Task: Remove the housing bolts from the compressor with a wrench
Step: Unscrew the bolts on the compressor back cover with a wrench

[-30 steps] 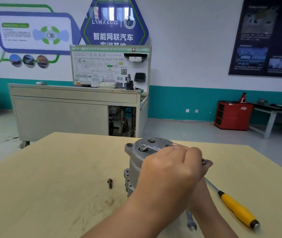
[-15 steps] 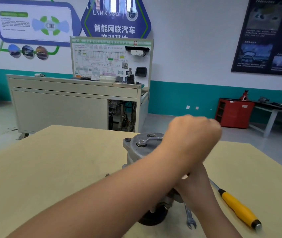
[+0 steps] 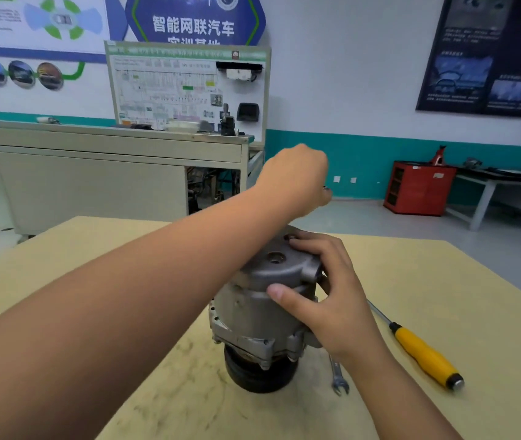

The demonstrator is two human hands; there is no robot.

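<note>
The grey metal compressor [image 3: 253, 312] stands upright on its black pulley in the middle of the tan table [image 3: 443, 281]. My right hand [image 3: 332, 296] grips its top housing from the right, thumb on the side wall and fingers over the cap. My left forearm crosses over the compressor's left side. My left hand [image 3: 297, 176] is a curled fist just beyond the far rim, with a small dark metal tip poking out at its right. The wrench and the bolt under it are hidden by the fist and forearm. An empty bolt hole [image 3: 274, 258] shows on the cap.
A second small wrench [image 3: 338, 376] lies on the table beside my right wrist. A yellow-handled screwdriver [image 3: 424, 354] lies to the right of it. Beyond the table stand a grey training bench [image 3: 110, 179] and a red cabinet [image 3: 418, 188].
My left fist has swung from the near side of the compressor top round to its far side. My right hand has come into view on the housing. The loose bolt on the table is now behind my forearm.
</note>
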